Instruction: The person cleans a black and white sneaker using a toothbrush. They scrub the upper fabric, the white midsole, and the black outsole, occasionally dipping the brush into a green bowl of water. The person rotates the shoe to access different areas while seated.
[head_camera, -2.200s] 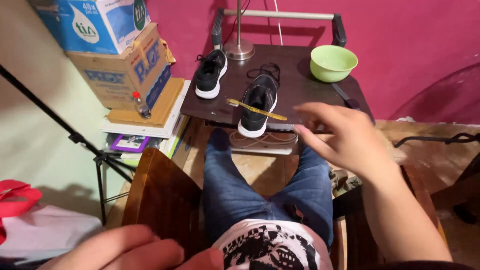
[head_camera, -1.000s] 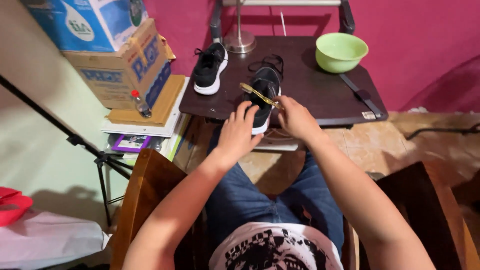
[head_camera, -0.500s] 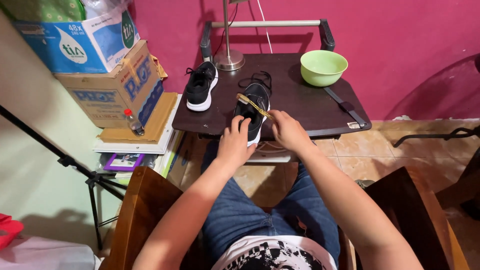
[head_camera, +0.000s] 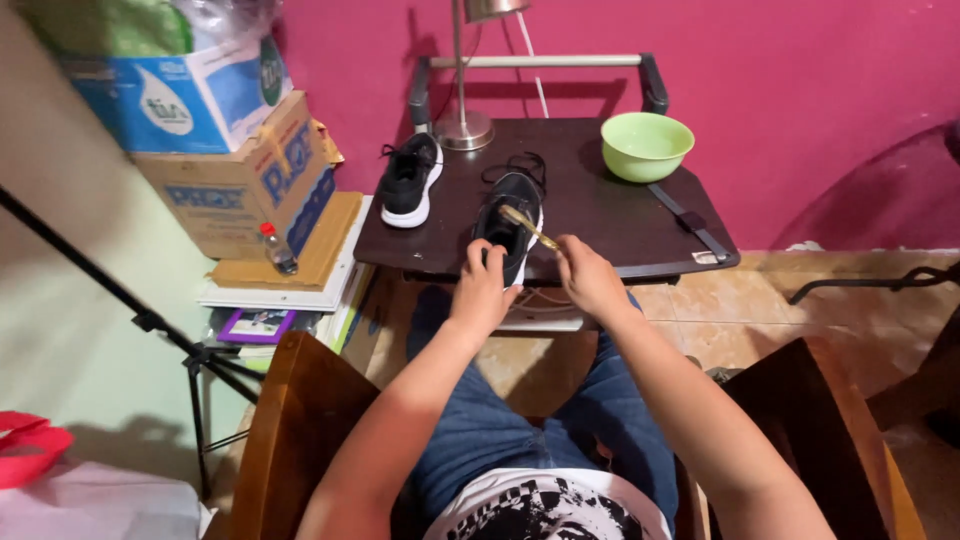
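At the front edge of a dark table, the left hand steadies a black shoe while the right hand keeps a pinching grip on a yellow brush resting across it.

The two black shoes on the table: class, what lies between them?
Only bare dark tabletop separates the far shoe from the near shoe, as the head view shows.

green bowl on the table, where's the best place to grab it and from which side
Probably the near rim of the green bowl, pinched from above on the person's side. It sits upright and open with nothing inside or touching it, and the right hand is the nearer one.
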